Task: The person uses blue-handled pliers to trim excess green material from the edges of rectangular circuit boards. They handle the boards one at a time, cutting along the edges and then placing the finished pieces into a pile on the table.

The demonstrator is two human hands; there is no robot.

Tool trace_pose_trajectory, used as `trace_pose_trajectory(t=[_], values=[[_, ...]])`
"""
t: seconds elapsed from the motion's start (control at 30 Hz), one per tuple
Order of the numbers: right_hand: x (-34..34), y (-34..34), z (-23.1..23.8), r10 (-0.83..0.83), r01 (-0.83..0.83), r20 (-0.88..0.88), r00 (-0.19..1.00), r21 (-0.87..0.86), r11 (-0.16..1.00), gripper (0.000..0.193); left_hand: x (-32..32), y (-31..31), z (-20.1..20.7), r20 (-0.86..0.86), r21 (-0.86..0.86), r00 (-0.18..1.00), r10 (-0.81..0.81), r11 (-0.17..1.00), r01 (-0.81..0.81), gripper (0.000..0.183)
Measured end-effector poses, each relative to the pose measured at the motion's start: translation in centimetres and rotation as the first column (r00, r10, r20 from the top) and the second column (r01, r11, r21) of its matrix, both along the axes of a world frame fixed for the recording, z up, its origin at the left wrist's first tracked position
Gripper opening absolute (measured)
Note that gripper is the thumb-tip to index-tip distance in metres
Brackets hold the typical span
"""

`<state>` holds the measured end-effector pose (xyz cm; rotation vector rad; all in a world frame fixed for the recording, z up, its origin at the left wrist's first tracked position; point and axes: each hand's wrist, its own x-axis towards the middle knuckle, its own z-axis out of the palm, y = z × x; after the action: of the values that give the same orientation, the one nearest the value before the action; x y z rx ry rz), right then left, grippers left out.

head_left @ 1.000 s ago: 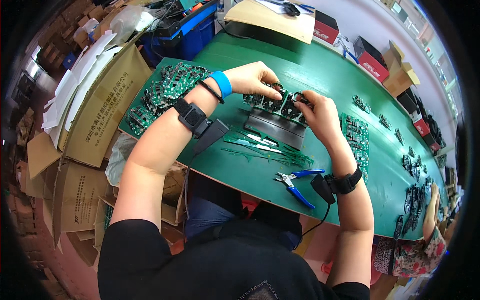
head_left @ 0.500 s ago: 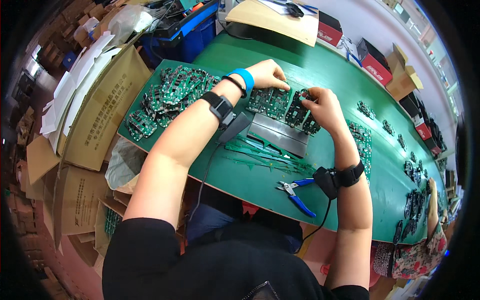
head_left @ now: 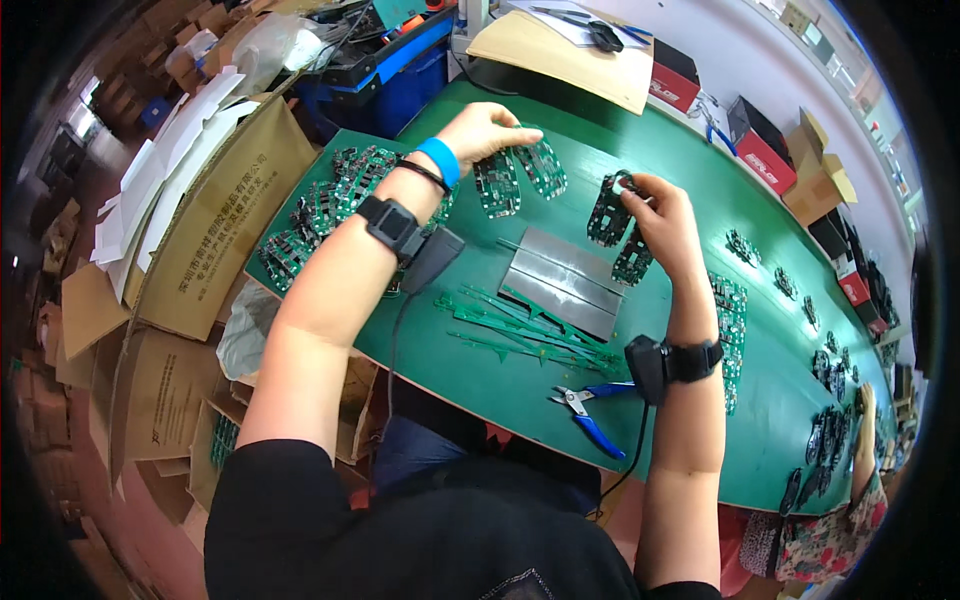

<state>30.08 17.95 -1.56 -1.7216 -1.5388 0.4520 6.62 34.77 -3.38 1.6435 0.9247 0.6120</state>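
Observation:
Two green circuit boards hang from my left hand, which pinches them at their upper ends, above the green table. My right hand grips two darker circuit boards by their tops, apart from the left pair. Between and below the hands lies a grey grooved metal plate with a bare surface. Thin green board offcuts are scattered along its near side. Blue-handled cutters rest open near the table's front edge, below my right wrist.
A heap of circuit boards covers the table's left end. An unsplit board panel lies right of my right forearm. Small groups of boards line the right side, near another person's arm. Cardboard boxes stand at the left.
The boards held together over the metal plate are now in two separate pairs. My left hand has moved left and away with one pair; my right hand holds the other.

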Motion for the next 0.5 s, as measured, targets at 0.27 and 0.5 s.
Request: trace_pose_trajectory(t=[0.27,0.5], values=[[-3.9,-9.3,3.8,0.131,-0.137,0.048,0.990,0.148,0.979,0.025,-2.0,-1.6,11.5,0.172,0.161,0.985,-0.014,0.987,-0.014,0.028],[-2.0,-15.0,4.4,0.199,-0.218,-0.312,0.929,-0.027,0.976,0.025,12.9,-2.8,13.0,0.466,-0.011,0.878,-0.108,0.992,0.128,0.018]])
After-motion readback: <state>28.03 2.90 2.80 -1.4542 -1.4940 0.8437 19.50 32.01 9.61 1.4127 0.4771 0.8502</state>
